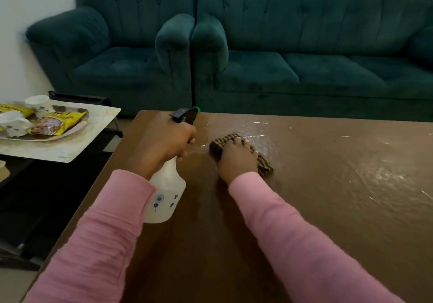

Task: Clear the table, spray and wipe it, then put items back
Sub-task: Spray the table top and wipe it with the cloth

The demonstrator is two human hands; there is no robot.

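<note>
Left hand (165, 142) gripped spray bottle (166, 197); right hand (236, 160) pressed flat on cloth (265, 165), centre frame. Risks: streaks on wet bench (339, 197); overspray could reach sofa (304, 68).

Brown striped cloth (241, 153); teal sofa (304, 45); seemingly flower-printed bottle (165, 199)

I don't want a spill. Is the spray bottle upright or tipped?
Tipped: the left hand grips the spray bottle at a slant above the table.
</note>
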